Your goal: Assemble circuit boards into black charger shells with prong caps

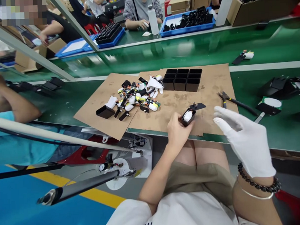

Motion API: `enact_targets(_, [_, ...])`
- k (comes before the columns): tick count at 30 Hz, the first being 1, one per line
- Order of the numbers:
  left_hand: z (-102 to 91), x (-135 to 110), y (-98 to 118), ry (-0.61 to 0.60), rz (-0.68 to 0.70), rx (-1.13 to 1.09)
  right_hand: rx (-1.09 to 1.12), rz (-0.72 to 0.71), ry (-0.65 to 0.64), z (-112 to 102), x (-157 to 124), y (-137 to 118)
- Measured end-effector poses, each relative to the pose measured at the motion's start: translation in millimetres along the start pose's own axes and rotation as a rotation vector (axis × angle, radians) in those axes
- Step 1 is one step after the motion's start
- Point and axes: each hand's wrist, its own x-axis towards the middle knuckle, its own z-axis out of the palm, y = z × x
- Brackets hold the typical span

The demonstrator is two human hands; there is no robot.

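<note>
My bare left hand [177, 132] grips a small black plastic case [190, 121] at the front edge of the cardboard. Something white [188, 115] sits inside its open end, and a flat black piece [198, 106] sticks out at the top. To the right, my white-gloved right hand [250, 138] hovers with thumb and fingers apart, holding nothing. Pliers with black and yellow handles [238, 103] lie just beyond it. Left of centre is a heap of small circuit parts with white and yellow pieces [137, 97]. One open black case [105, 112] lies beside the heap.
Several black open-topped cases [180, 81] stand in a block on the cardboard sheet [215, 80]. A round-topped part [270, 105] and black housings [282, 87] lie at right. Beyond the green conveyor [138, 57] is a blue tray [188, 31]. Co-workers sit opposite and at left.
</note>
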Motion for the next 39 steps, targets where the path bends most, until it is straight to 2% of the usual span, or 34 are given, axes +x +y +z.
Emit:
enact_targets(1, [-4.7,0.1,2.0,-0.072,0.012,0.012,-0.032,-0.045,0.014,-2.7,7.1,8.9])
enact_targets(2, [-10.8,0.3,4.1,-0.159,0.038,0.012,-0.047,-0.108,-0.024,-4.4,16.0,17.3])
enact_targets(5, [-28.0,5.7,6.0,-0.416,0.141,-0.042,0.000,-0.296,-0.321,-5.2,48.5,35.5])
enact_targets(8, [-32.2,18.3,-1.5,-0.588,0.208,-0.132,0.026,-0.390,-0.569,-1.8,79.7,36.3])
enact_targets(10, [-28.0,27.9,-8.7,-0.630,0.244,-0.176,0.038,-0.408,-0.706,1.8,96.5,28.1])
enact_targets(13, [-21.2,40.8,-17.7,-0.649,0.298,-0.228,0.064,-0.356,-0.888,8.1,113.9,13.1])
enact_targets(16, [-20.6,48.3,-21.4,-0.693,0.315,-0.281,0.069,-0.274,-0.947,12.6,117.9,5.4])
enact_targets(19, [-19.7,43.8,-17.4,-0.648,0.307,-0.280,0.132,-0.144,-0.845,13.2,103.6,6.6])
enact_targets(22, [-7.8,25.2,-5.4,-0.469,0.257,-0.165,0.159,-0.004,-0.586,12.5,73.0,10.8])
enact_targets(25, [13.2,2.3,8.9,-0.258,0.136,-0.016,0.083,0.093,-0.307,16.7,38.2,11.1])
enact_targets(27, [25.6,-9.1,15.3,-0.188,0.101,0.058,0.008,0.116,-0.127,24.9,19.6,8.5])
enact_targets(30, [34.9,-16.5,17.6,-0.160,0.143,0.154,-0.020,0.117,0.071,43.0,4.0,3.3])
enact_targets(33, [33.7,-15.4,16.0,-0.181,0.153,0.241,-0.007,0.120,0.134,58.1,-0.2,0.9])
enact_targets(35, [30.3,-13.0,15.7,-0.211,0.162,0.270,-0.032,0.088,0.132,61.2,-1.2,2.9])
enact_targets(39, [26.7,-9.7,18.8,-0.228,0.172,0.252,0.015,-0.039,0.007,53.0,-5.8,17.3])
